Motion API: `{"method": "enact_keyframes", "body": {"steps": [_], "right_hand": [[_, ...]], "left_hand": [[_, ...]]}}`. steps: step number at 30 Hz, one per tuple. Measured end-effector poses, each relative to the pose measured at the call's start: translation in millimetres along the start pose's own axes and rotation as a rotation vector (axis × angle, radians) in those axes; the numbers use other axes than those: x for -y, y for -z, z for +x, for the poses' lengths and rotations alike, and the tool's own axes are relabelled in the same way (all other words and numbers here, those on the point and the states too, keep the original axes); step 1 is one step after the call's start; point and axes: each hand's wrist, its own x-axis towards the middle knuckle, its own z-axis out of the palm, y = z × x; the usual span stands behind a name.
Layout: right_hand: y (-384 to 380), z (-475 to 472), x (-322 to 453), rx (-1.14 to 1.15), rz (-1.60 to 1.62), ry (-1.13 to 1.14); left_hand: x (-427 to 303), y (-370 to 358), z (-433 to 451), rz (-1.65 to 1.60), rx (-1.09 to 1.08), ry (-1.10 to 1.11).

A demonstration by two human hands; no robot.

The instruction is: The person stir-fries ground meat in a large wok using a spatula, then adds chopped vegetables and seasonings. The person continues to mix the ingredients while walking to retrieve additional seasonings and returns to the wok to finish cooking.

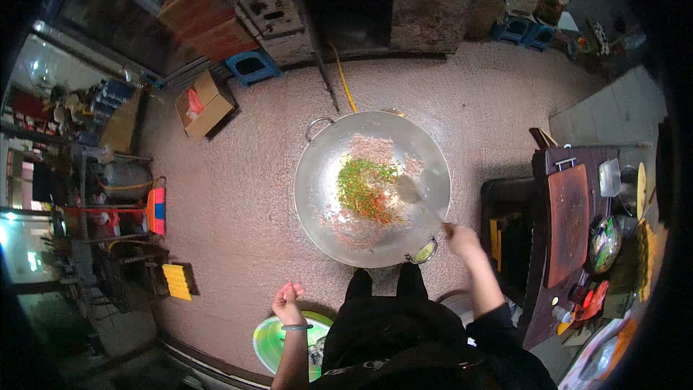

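Observation:
A large metal wok (316, 195) with two loop handles stands in front of me. In it lie chopped green and red peppers (365, 189), with bits of pale pinkish food (360, 233) around them. My right hand (464, 241) holds the wooden handle end of a metal spatula (410, 189), whose blade rests among the food at the wok's right side. My left hand (288, 300), a bangle on its wrist, hangs to the lower left of the wok, above a green basin (265, 338). Its fingers are curled; whether anything is between them cannot be told.
A dark table (541, 260) with a reddish-brown board (567, 227) stands at right. An open cardboard box (208, 114) and a blue stool (252, 67) are at upper left. A yellow hose (345, 84) runs to the wok. A colourful broom or dustpan (156, 210) is at left.

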Motion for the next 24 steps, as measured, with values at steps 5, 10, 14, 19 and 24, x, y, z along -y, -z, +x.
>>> {"method": "enact_keyframes", "body": {"steps": [5,10,14,19,24], "right_hand": [[-15.9,71.4,9.3,0.111,0.261,-0.436],[-16.0,62.7,84.3,-0.176,-0.036,-0.018],[11.3,80.9,118.7,-0.414,-0.301,-0.036],[-79.2,83.7,112.6,-0.1,-0.794,0.197],[-55.7,-43.8,119.5,0.014,-0.407,0.223]], "left_hand": [[21.6,22.8,27.6,-0.01,0.138,0.297],[19.2,40.1,35.2,-0.126,0.103,0.25],[44.9,63.6,39.0,-0.143,0.117,0.3],[62.5,38.5,44.2,-0.224,0.109,0.368],[52.4,39.5,28.5,-0.329,0.076,0.392]]}}
